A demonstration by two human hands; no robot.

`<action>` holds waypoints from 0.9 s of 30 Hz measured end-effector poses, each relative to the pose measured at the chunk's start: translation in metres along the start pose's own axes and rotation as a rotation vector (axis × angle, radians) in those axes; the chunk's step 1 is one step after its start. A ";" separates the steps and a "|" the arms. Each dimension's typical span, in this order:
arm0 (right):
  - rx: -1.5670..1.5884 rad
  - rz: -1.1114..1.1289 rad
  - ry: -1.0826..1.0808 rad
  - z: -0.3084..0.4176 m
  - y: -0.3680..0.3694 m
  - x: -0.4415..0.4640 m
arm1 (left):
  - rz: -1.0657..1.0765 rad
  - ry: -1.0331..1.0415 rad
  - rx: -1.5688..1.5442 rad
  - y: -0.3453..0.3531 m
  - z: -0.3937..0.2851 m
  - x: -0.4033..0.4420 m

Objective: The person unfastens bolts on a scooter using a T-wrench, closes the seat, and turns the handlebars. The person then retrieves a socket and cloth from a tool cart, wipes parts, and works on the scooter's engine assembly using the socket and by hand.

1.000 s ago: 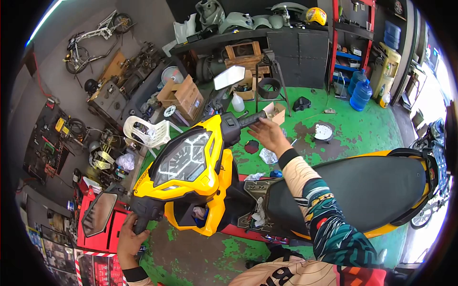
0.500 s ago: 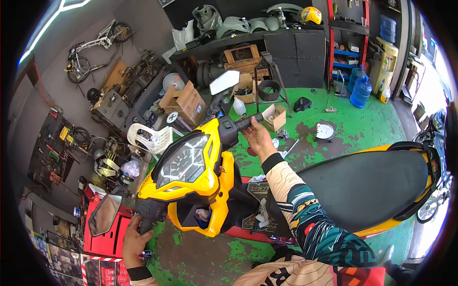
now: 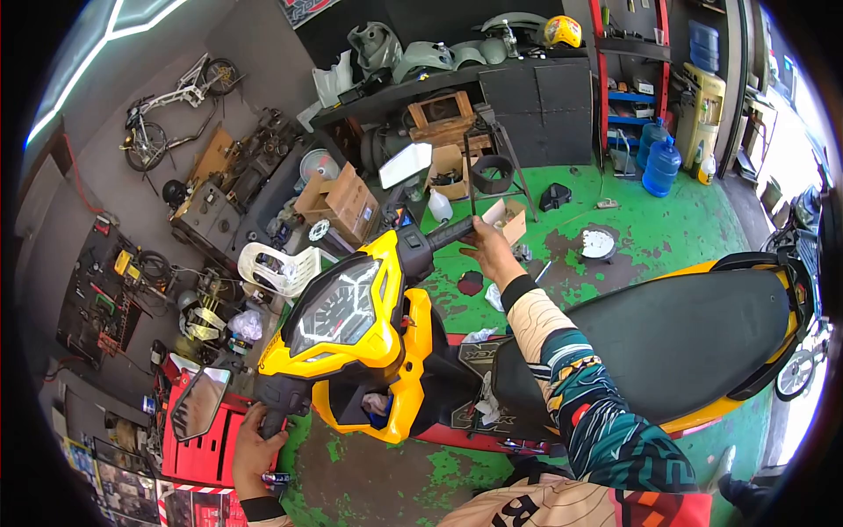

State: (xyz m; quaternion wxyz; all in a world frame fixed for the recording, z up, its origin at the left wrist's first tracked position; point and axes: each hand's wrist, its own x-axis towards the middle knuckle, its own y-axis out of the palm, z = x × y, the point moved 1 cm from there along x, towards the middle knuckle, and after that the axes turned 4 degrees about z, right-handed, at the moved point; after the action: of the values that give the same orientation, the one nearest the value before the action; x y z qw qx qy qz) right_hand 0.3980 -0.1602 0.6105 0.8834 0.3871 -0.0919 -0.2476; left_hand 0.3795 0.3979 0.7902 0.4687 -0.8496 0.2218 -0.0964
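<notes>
I have my left hand (image 3: pixel 255 446) closed around the black rubber near handlebar grip (image 3: pixel 271 425). My right hand (image 3: pixel 492 249) is open, its fingers touching the outer end of the black far handlebar grip (image 3: pixel 450 233) without wrapping it. Between them sits my landmark, the angular dark display (image 3: pixel 338 307) of the yellow-and-black scooter (image 3: pixel 399 356). Left of the display and below it in my view is a black-framed angular mirror (image 3: pixel 201 402), with a red metal cabinet (image 3: pixel 200 453) behind; a pale-faced mirror (image 3: pixel 406 165) stands above and right of it. The long black seat (image 3: pixel 685 347) stretches to the display's right. Above and left of it is a white plastic chair (image 3: pixel 283 270); straight above, an open brown cardboard box (image 3: pixel 341 207).
</notes>
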 end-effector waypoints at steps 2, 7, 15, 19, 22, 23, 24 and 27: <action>-0.044 -0.023 0.000 0.003 0.001 0.006 | -0.003 0.008 0.022 -0.001 0.005 0.001; -0.105 -0.101 0.004 0.004 -0.003 0.002 | 0.000 0.004 -0.009 0.002 0.005 0.001; -0.213 -0.075 0.100 0.025 -0.011 0.011 | -0.028 -0.009 -0.039 0.003 0.023 0.002; -0.280 0.033 0.069 0.028 -0.017 0.015 | -0.008 -0.003 -0.006 -0.001 0.019 0.002; -0.302 0.124 0.025 0.031 -0.029 0.016 | -0.006 -0.043 -0.018 0.000 0.016 0.000; -0.321 0.162 0.007 0.033 -0.033 0.016 | -0.022 -0.077 -0.044 0.000 0.017 -0.001; -0.340 0.199 -0.012 0.035 -0.036 0.016 | -0.037 -0.112 -0.069 0.000 0.017 -0.001; -0.359 0.248 -0.070 0.035 -0.041 0.017 | 0.034 -0.149 0.077 -0.007 0.001 -0.009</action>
State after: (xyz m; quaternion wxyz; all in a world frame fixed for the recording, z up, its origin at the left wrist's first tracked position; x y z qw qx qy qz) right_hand 0.3850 -0.2144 0.6040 0.9581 0.2004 -0.1240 -0.1627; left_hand 0.3744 0.4065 0.7961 0.5177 -0.8319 0.1969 -0.0335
